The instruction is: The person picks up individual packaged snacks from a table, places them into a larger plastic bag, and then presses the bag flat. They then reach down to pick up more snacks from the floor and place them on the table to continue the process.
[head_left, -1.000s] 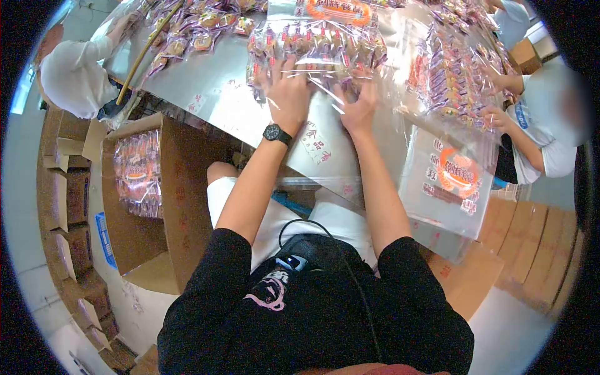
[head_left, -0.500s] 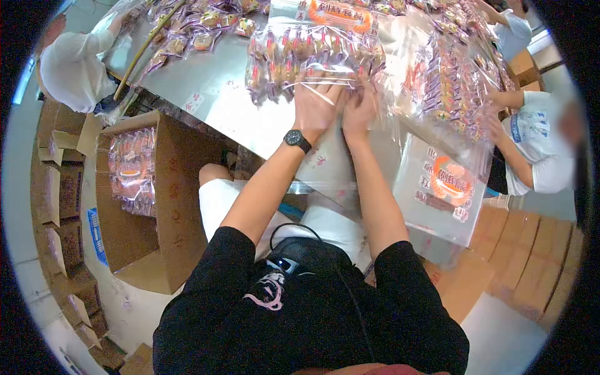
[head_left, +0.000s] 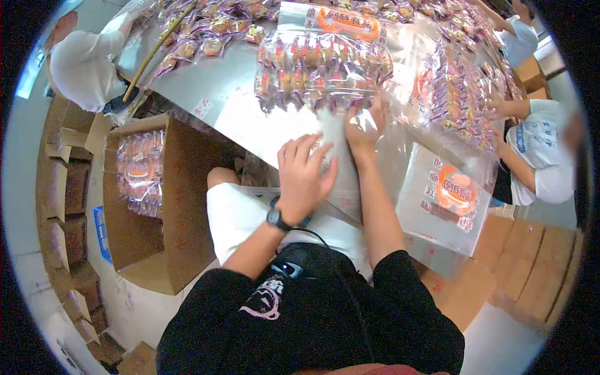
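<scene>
While the right hand [head_left: 364, 130] is reaching to the near edge of the filled clear bag [head_left: 322, 65], the left hand [head_left: 306, 175] is hovering apart from it, nearer the lap, with fingers spread and nothing in its hold. The right fingers are partly disappearing behind glare and film, so whether they are pinching the plastic or merely touching it cannot be told. The filled clear bag is lying on the metal table [head_left: 244, 122], its wrapped pieces forming rows across the near part and its orange label [head_left: 347, 23] facing up at the far part. To its right, a second filled bag [head_left: 447, 94] is lying near a co-worker [head_left: 540, 144]; nearer the person, flat printed bags [head_left: 447, 194] are resting at the table's edge.

Judging by its make-up, the filled clear bag is presenting a light, soft load in thin, slippery film; the pieces are probably sliding over one another under any tilt and looking crushable under a hard squeeze. Both sides of the packed rows, supported from beneath by spread fingers, are offering a surer hold than the limp film alone.
</scene>
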Demonstrator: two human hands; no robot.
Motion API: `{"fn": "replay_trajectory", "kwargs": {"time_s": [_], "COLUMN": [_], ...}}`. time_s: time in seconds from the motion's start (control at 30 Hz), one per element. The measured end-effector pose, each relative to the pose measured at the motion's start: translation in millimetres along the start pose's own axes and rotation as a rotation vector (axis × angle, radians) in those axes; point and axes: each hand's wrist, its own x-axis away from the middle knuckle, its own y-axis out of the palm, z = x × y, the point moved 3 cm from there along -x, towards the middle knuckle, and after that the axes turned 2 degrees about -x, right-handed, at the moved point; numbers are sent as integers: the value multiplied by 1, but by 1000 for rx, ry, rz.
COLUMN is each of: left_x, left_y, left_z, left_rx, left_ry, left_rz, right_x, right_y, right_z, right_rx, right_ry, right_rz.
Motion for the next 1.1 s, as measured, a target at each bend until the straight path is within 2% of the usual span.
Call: {"fn": "replay_trajectory", "kwargs": {"time_s": [0.23,0.33,0.37,0.47,0.53,0.6,0.67,0.7,0.83,0.93,0.97,1.1], "left_x": [111,148,162,193,209,224,222,221,207,204,202,185], "left_y": [-74,-101,-107,-133,-148,-161,-173,-175,-188,-188,-183,-135], "left_z": [4,-6,-14,-27,-44,-56,-63,-67,-82,-101,-108,-157], "left_rx": [194,222,188,84,37,-15,-35,-47,-130,-149,-160,-345], "left_ry": [-141,-195,-226,-385,-503,-664,-735,-695,-582,-602,-622,-725], "left_rz": [-115,-173,-180,-114,-28,64,101,96,79,115,73,-347], "right_x": [-10,14,27,74,121,156,182,192,202,197,199,199], "right_y": [-16,-44,-62,-121,-151,-168,-163,-158,-134,-117,-112,-99], "right_z": [-11,-26,-34,-59,-63,-86,-89,-83,-82,-80,-75,-54], "right_rx": [-33,-99,-81,-228,-271,-484,-545,-434,-384,-236,-184,-113], "right_ry": [18,-63,-16,-119,-371,-384,-525,-553,-317,-390,-353,-247], "right_rz": [-75,-94,-171,-291,-378,-627,-966,-1090,-1157,-1181,-1183,-1191]}}
